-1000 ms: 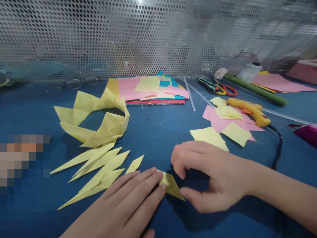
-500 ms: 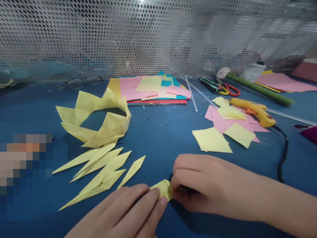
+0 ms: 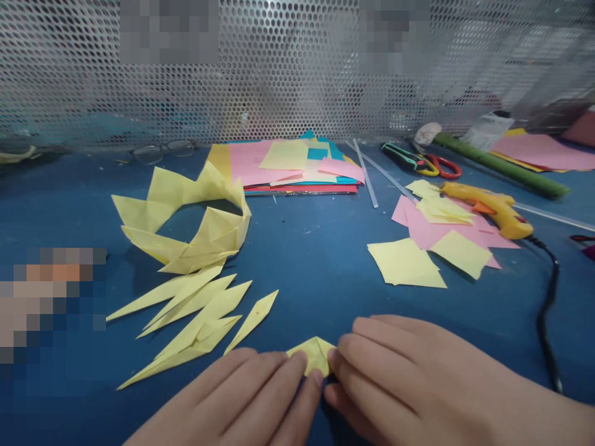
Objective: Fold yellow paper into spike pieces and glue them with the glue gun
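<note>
A small folded piece of yellow paper (image 3: 318,355) lies near the front of the blue table. My left hand (image 3: 237,396) presses its left side, with thumb and fingertips closed on the fold. On the other side, my right hand (image 3: 409,378) has its fingertips on the paper's right corner, and its thumb is tucked beneath the fingers. Left of my hands are several pointed yellow folded paper pieces (image 3: 204,306). Behind them stands a ring of joined yellow folded pieces (image 3: 179,192), shaped like a crown.
A stack of coloured paper (image 3: 251,162) lies at the back. On the right are loose yellow squares (image 3: 406,263), a yellow glue gun (image 3: 499,207) with a black cord, glue sticks (image 3: 365,173), scissors (image 3: 444,167) and a green stick (image 3: 502,166). A blurred hand (image 3: 37,297) is at far left.
My right hand has turned from a raised pinch to lie flatter and lower against the paper's right corner. More of the folded paper shows. The whole view has shifted slightly.
</note>
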`<move>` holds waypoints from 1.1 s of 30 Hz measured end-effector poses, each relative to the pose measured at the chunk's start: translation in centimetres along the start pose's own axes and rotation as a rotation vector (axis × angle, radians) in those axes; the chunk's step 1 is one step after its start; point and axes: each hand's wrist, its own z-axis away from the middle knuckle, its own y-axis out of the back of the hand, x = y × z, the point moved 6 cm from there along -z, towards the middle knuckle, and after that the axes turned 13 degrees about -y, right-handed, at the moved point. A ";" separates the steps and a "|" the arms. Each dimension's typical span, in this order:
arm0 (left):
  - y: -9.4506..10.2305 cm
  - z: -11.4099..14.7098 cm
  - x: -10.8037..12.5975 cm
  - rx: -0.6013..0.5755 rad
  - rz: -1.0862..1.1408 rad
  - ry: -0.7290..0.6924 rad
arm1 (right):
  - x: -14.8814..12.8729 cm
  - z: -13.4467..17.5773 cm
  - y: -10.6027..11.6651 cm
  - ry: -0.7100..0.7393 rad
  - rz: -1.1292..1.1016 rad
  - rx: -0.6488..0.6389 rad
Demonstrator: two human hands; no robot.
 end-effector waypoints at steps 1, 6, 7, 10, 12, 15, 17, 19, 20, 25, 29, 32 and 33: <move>0.0 0.0 -0.1 -0.006 0.003 0.000 | 0.1 -0.1 0.1 -0.001 -0.026 -0.004; 0.1 0.1 0.0 -0.026 -0.017 -0.032 | -0.2 -0.1 0.1 0.026 -0.003 -0.046; 0.1 0.1 0.0 -0.023 -0.018 -0.039 | -0.2 -0.1 0.0 0.020 -0.008 -0.069; 0.1 0.0 -0.1 0.002 0.000 -0.035 | 0.1 -0.2 -0.3 -0.030 -0.071 -0.114; 0.1 -0.2 -0.4 0.003 0.016 -0.009 | 0.4 -0.2 -0.2 -0.052 -0.110 -0.118; -0.2 -0.4 -0.7 -0.044 0.026 0.016 | 1.2 -0.2 0.1 -0.076 -0.223 -0.162; -0.3 -0.3 -0.5 -0.080 0.030 -0.008 | 2.0 -0.4 0.3 -0.094 -0.302 -0.215; -0.4 -0.2 -0.4 -0.093 0.030 -0.031 | 2.7 -0.6 0.3 -0.094 -0.385 -0.296; -0.4 -0.2 -0.3 -0.095 0.026 -0.031 | 3.1 -0.8 0.1 -0.104 -0.435 -0.349; -0.6 0.6 0.1 -0.112 -0.003 -0.075 | 4.0 -1.3 -0.2 -0.065 -0.520 -0.421; -0.6 1.3 0.6 -0.115 -0.049 -0.099 | 3.3 -0.9 -0.1 0.038 -0.357 -0.343; -0.7 1.3 0.9 -0.144 -0.065 -0.113 | 2.1 -0.6 0.1 0.073 -0.198 -0.255; -0.6 1.3 1.0 -0.149 -0.070 -0.114 | 1.7 -0.5 0.1 0.079 -0.147 -0.225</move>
